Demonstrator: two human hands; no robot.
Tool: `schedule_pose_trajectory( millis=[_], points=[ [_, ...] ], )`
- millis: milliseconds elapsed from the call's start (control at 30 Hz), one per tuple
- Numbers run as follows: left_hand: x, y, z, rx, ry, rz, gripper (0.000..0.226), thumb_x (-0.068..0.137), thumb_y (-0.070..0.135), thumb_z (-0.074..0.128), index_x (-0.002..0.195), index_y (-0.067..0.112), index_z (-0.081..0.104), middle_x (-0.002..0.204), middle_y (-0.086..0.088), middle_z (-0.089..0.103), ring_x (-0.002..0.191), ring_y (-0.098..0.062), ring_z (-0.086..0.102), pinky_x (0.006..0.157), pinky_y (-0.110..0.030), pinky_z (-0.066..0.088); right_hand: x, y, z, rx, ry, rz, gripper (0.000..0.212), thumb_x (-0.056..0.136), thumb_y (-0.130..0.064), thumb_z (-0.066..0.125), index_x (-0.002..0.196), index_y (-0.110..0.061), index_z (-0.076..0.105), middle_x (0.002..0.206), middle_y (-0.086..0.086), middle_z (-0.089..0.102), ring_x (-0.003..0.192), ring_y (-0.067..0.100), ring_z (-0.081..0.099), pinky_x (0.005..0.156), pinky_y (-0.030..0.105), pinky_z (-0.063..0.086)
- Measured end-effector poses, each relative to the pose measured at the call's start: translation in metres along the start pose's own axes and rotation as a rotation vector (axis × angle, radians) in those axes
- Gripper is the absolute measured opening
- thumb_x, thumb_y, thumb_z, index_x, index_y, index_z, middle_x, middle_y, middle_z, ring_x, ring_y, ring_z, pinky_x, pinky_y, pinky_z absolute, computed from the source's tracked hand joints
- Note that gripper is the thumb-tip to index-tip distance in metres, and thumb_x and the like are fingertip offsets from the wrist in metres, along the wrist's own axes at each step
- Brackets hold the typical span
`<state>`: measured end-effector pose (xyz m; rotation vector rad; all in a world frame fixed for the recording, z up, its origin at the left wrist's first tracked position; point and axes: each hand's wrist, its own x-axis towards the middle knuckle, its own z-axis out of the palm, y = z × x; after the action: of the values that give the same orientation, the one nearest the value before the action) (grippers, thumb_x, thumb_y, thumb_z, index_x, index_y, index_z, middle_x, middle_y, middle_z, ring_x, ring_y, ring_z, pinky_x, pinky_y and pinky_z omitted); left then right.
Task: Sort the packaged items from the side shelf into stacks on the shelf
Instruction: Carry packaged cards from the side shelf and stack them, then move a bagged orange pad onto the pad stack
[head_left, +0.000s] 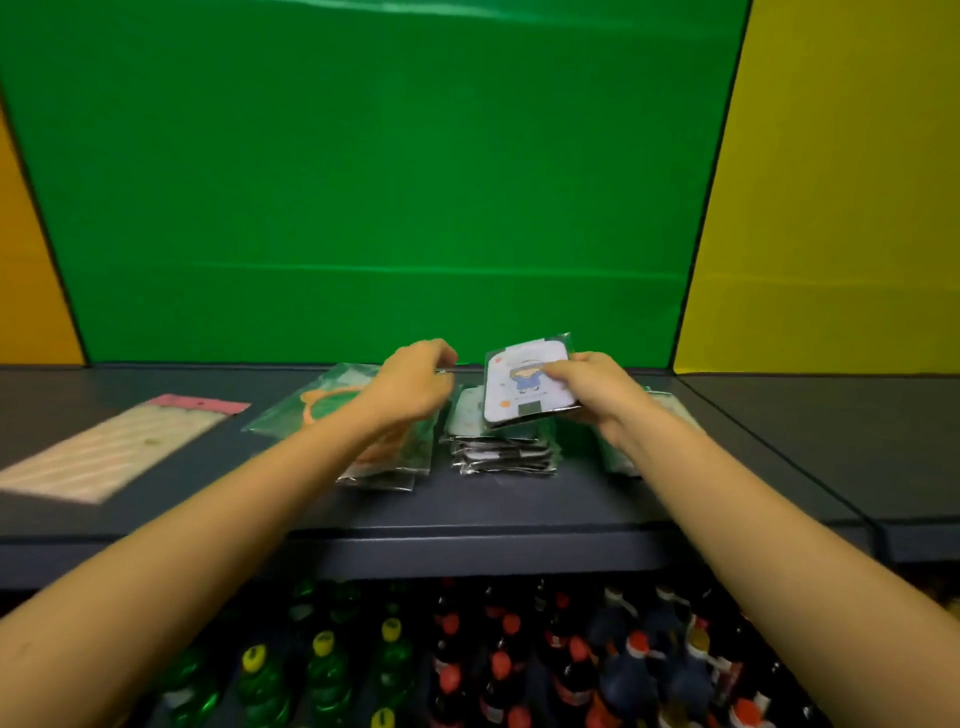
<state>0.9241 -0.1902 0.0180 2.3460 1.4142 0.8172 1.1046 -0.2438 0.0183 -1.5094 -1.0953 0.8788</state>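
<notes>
The right hand (592, 387) pinches a white cartoon-printed packet (527, 384), tilted up just above the centre stack (501, 447) on the dark shelf (519, 506). The left hand (415, 382) hovers over the orange-and-green packets (363, 431), fingers curled with nothing visibly held. The right forearm hides most of another pile behind it. A pink-topped striped packet (119, 447) lies far left, blurred. Bottles (498, 660) below are dim.

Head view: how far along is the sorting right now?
Done: a middle stack of cartoon packets and a pile of orange-and-green packets sit on the shelf. In hand: the right hand holds a cartoon packet above that stack; the left hand hovers, apparently empty. Left: more packets behind the right hand; the pink-topped pack lies apart.
</notes>
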Motion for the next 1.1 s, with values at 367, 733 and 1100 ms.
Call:
schedule_pose_trajectory(
  millis=[367, 733, 1100],
  points=[
    [-0.052, -0.043, -0.051, 0.459, 0.247, -0.048, 0.031, 0.089, 0.027, 0.054, 0.113, 0.01, 0.062, 0.12, -0.011, 0.064, 0.113, -0.029, 0.057, 0.092, -0.036, 0.046, 0.004, -0.005, 0.024, -0.556, -0.102, -0.112, 0.062, 0.092, -0.027, 0.052, 0.143, -0.002, 0.029, 0.148, 0.013, 0.034, 0.134, 0.031, 0.035, 0.104, 0.034, 0.034],
    [-0.124, -0.106, -0.104, 0.604, 0.333, -0.276, 0.031, 0.091, 0.029, 0.05, 0.114, 0.01, 0.058, 0.119, -0.009, 0.062, 0.111, -0.028, 0.055, 0.085, -0.036, 0.045, -0.025, -0.045, 0.129, -0.756, -0.462, -0.632, 0.039, 0.093, -0.02, 0.052, 0.131, -0.012, 0.051, 0.135, 0.005, 0.055, 0.124, 0.021, 0.05, 0.103, 0.027, 0.036],
    [-0.249, -0.239, -0.228, 0.762, 0.347, -0.529, 0.037, 0.089, 0.035, 0.051, 0.118, 0.013, 0.053, 0.122, -0.007, 0.06, 0.113, -0.026, 0.054, 0.087, -0.038, 0.047, -0.075, -0.08, 0.344, -0.754, -0.718, -0.854, 0.039, 0.094, -0.024, 0.049, 0.131, -0.015, 0.048, 0.134, 0.005, 0.053, 0.122, 0.021, 0.05, 0.103, 0.038, 0.041]
  ],
)
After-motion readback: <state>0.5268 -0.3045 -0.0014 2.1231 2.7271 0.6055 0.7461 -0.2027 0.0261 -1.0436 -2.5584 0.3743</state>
